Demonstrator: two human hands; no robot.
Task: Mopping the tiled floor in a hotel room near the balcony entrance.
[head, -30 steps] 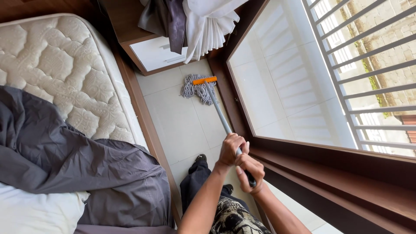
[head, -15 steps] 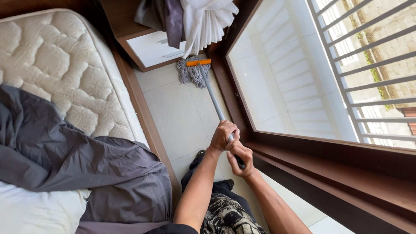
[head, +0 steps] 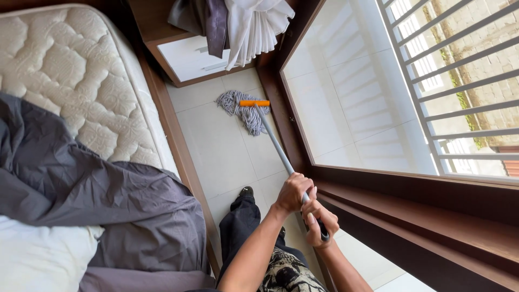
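Pale tiled floor point(head: 216, 146) beside bed: left hand point(head: 293, 193) and right hand point(head: 319, 221) wrapped tight round grey-handled string mop point(head: 244, 111).

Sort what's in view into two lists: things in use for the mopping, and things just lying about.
In use:
left hand and right hand, both gripping the mop handle
grey string mop head on the floor tiles

Lying about:
bare mattress
grey sheet
white curtain
white pillow

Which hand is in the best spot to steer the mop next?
Probably the left hand. It grips the grey metal mop handle lower down, nearer the grey string mop head with the orange clamp. The right hand holds the handle's top end, so it likely just steadies.
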